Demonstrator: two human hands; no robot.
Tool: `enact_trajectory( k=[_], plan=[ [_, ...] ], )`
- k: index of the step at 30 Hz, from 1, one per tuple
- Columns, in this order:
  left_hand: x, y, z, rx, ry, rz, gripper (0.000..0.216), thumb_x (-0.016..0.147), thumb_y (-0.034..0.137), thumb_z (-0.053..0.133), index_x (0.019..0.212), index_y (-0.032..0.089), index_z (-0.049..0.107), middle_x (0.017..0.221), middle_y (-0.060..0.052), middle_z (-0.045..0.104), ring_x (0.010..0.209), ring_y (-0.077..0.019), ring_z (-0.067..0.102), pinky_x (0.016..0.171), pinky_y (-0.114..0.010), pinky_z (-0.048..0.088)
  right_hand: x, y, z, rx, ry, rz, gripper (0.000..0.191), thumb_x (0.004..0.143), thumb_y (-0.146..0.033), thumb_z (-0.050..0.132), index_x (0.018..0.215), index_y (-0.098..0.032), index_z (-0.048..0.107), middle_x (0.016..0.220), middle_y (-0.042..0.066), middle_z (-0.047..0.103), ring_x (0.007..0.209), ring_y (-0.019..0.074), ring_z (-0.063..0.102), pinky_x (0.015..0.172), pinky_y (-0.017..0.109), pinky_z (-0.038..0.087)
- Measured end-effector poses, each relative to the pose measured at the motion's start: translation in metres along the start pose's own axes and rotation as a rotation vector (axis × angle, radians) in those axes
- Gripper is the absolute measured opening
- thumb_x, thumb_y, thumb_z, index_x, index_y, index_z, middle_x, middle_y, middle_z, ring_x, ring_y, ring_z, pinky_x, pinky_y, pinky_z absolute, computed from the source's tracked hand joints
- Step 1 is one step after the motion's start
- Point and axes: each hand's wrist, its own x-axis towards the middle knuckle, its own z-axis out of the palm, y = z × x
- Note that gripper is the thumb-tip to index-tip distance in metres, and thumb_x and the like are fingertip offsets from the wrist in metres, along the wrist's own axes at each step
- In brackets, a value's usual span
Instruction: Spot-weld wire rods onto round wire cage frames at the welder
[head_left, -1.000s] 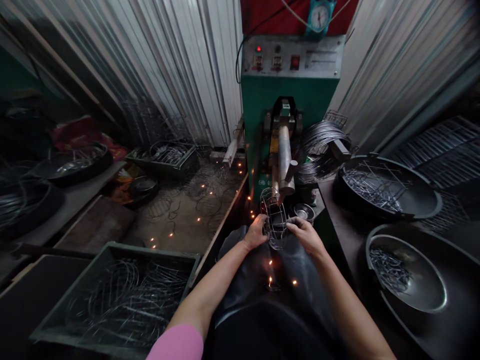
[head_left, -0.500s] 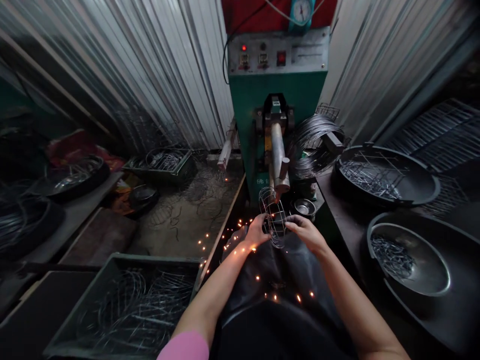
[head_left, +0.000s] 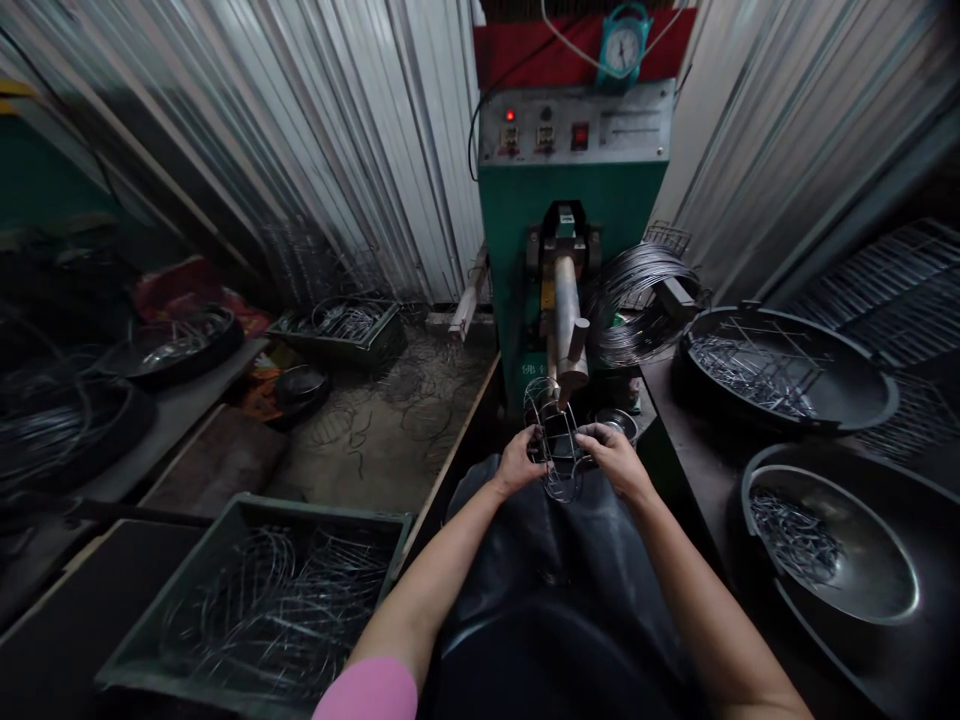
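I hold a small wire cage (head_left: 553,440) in both hands, just under the metal electrode arm (head_left: 568,320) of a green welding machine (head_left: 574,215). My left hand (head_left: 519,461) grips the cage's left side with curled fingers. My right hand (head_left: 616,455) clasps its right side. The cage's top touches the tip of the electrode arm. A dark apron (head_left: 551,590) covers my lap below the hands.
A green crate of bent wire (head_left: 247,600) sits at lower left. Two dark basins with short wire pieces (head_left: 787,375) (head_left: 825,545) stand on the right bench. A wire coil (head_left: 637,300) hangs beside the machine. A small metal bowl (head_left: 619,422) sits behind my right hand.
Sparks that were scattering over the floor and my apron have died out. Both hands still hold the cage at the electrode, shifted only slightly.
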Motion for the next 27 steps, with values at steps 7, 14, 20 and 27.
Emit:
enact_trajectory(
  k=[7, 14, 20, 27],
  plan=[
    [0.006, 0.003, -0.003, -0.095, -0.057, -0.066, 0.069, 0.056, 0.020, 0.075, 0.120, 0.015, 0.049, 0.110, -0.010, 0.060, 0.100, -0.0229, 0.058, 0.084, -0.039, 0.051, 0.010, -0.005, 0.005, -0.032, 0.018, -0.016, 0.032, 0.063, -0.046, 0.068, 0.076, -0.016, 0.064, 0.067, 0.001, 0.062, 0.060, 0.0134, 0.053, 0.056, 0.026, 0.043],
    [0.012, -0.004, -0.005, -0.034, -0.071, -0.054, 0.069, 0.054, 0.021, 0.077, 0.117, 0.014, 0.050, 0.108, -0.009, 0.059, 0.101, -0.0214, 0.056, 0.091, -0.038, 0.047, 0.000, 0.042, -0.015, 0.057, 0.144, 0.100, 0.044, 0.061, -0.049, 0.068, 0.089, -0.016, 0.066, 0.067, 0.001, 0.060, 0.055, 0.0099, 0.048, 0.047, 0.021, 0.034],
    [0.012, -0.004, -0.002, -0.016, -0.068, -0.026, 0.065, 0.055, 0.025, 0.076, 0.114, 0.014, 0.051, 0.105, -0.009, 0.058, 0.096, -0.0209, 0.057, 0.088, -0.037, 0.048, -0.020, 0.115, -0.037, 0.013, 0.270, 0.212, 0.046, 0.058, -0.052, 0.067, 0.085, -0.015, 0.062, 0.058, -0.002, 0.052, 0.047, 0.0106, 0.043, 0.044, 0.024, 0.033],
    [-0.010, -0.007, -0.012, 0.286, -0.079, 0.194, 0.057, 0.054, 0.025, 0.074, 0.107, 0.019, 0.055, 0.106, -0.009, 0.058, 0.105, -0.0263, 0.052, 0.097, -0.044, 0.041, -0.026, 0.126, -0.046, 0.073, 0.332, 0.182, 0.051, 0.059, -0.055, 0.067, 0.090, -0.016, 0.059, 0.057, -0.004, 0.050, 0.045, 0.0107, 0.044, 0.045, 0.025, 0.036]
  ],
)
